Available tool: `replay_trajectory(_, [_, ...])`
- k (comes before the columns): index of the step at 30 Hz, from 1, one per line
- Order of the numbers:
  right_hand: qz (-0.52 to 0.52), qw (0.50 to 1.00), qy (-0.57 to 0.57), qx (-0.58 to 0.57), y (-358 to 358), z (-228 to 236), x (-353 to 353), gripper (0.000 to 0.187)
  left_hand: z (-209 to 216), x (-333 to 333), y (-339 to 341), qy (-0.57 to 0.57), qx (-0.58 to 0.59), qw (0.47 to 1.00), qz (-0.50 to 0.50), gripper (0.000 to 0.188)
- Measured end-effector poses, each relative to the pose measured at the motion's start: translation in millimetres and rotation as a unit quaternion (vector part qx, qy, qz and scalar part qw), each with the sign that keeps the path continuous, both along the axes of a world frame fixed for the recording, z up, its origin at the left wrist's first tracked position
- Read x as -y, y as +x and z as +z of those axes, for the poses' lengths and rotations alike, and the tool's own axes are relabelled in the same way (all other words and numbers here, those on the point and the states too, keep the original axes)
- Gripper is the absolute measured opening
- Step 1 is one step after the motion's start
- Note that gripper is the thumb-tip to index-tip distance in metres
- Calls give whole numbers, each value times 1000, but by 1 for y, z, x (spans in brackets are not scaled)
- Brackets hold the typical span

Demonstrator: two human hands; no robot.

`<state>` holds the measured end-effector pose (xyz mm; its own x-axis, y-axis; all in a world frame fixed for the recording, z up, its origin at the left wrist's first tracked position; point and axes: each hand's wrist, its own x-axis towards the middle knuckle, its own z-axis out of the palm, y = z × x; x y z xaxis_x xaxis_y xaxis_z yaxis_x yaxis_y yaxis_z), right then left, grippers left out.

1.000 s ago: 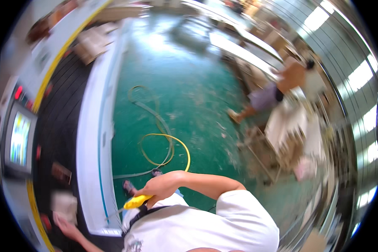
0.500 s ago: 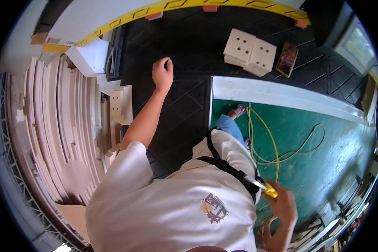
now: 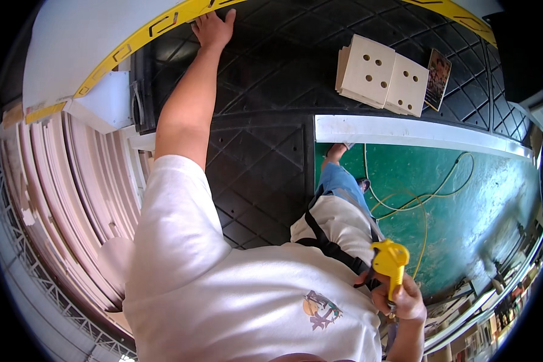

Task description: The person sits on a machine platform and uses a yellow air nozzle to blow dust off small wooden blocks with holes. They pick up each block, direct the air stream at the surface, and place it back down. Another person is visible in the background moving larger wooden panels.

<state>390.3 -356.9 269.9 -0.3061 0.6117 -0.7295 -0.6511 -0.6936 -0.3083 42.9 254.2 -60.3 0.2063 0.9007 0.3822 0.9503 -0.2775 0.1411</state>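
Note:
My left arm reaches far forward over the black ribbed surface (image 3: 253, 157). At its end my left hand (image 3: 214, 30) is open, fingers spread, at the edge of the yellow strip (image 3: 157, 29); whether the fingertips touch the strip I cannot tell. Close to my right hip, my right hand (image 3: 401, 298) is wrapped around the handle of a yellow air blow gun (image 3: 391, 259). The gun's head is up, above my fist. A thin yellow hose (image 3: 425, 235) lies over the green floor near it.
Two stacks of pale boards with round holes (image 3: 366, 69) lie on the black surface, beside a dark picture-like panel (image 3: 438, 78). A white raised edge (image 3: 416, 130) borders the green floor (image 3: 464, 211). Long pale boards (image 3: 72, 199) are piled at the left.
My left hand has reached farther forward to the yellow strip, its curled fingers now spread. My right hand has turned the blow gun so that its head is up and in plain view.

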Motion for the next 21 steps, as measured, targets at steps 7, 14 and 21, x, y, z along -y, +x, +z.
replay_trajectory(7, [287, 851, 109, 426, -41, 2, -74, 53, 13, 76, 36, 64, 18, 998, 15, 66])
replay_trajectory(14, [298, 797, 209, 482, -51, -47, -121, 53, 54, 232, 35, -2, 185, 981, -60, 47])
replay_trajectory(21, [341, 690, 261, 583, -80, -89, -156, 49, 52, 310, 9, -77, 157, 985, -9, 95])
